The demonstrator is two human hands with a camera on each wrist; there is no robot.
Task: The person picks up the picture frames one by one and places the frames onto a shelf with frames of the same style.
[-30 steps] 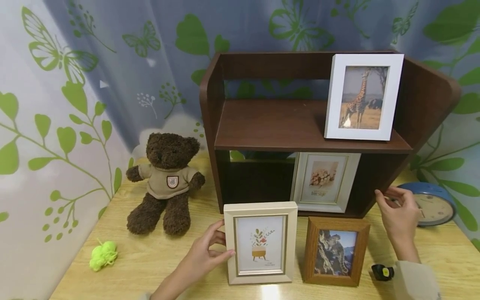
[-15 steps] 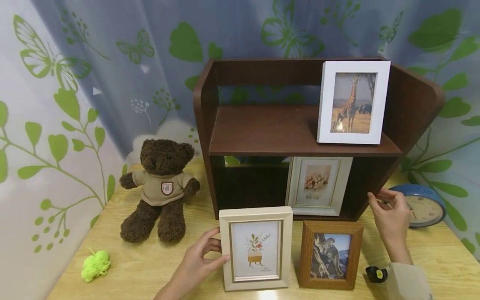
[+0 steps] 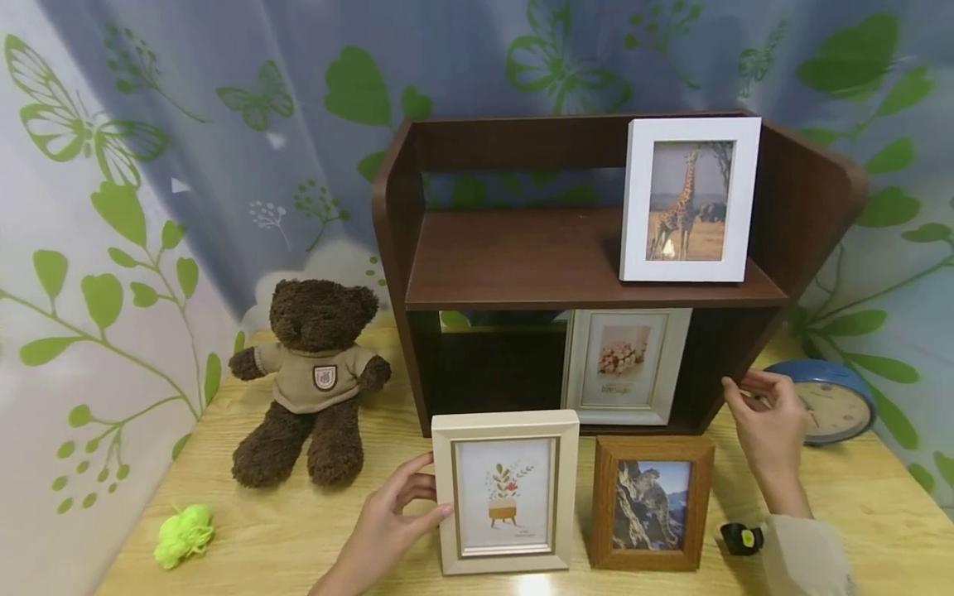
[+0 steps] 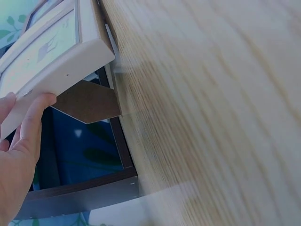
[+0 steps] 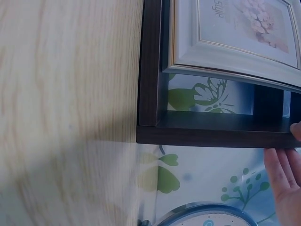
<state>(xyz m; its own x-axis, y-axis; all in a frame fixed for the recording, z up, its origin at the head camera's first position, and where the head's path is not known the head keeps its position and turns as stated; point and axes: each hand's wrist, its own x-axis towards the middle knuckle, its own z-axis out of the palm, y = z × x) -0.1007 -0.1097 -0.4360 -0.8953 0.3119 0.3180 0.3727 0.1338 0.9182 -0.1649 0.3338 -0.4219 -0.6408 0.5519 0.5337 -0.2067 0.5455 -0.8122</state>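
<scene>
View shifted; two hands (image 3: pixel 391 517), four frames (image 3: pixel 505 497), one shelf (image 3: pixel 522 257).

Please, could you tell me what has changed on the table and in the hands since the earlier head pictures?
Nothing visibly changed; only the head camera's view shifted slightly, so everything appears a little further left. No hold was taken or released: the left hand still holds the cream picture frame by its side, and the right hand grips the shelf at its right side. The teddy bear and clock stayed put.

The flower picture (image 5: pixel 235 40) reads “style”; print on the plant picture (image 3: pixel 503 497) and the bear's (image 3: pixel 309 395) badge (image 3: pixel 325 377) is illegible.
</scene>
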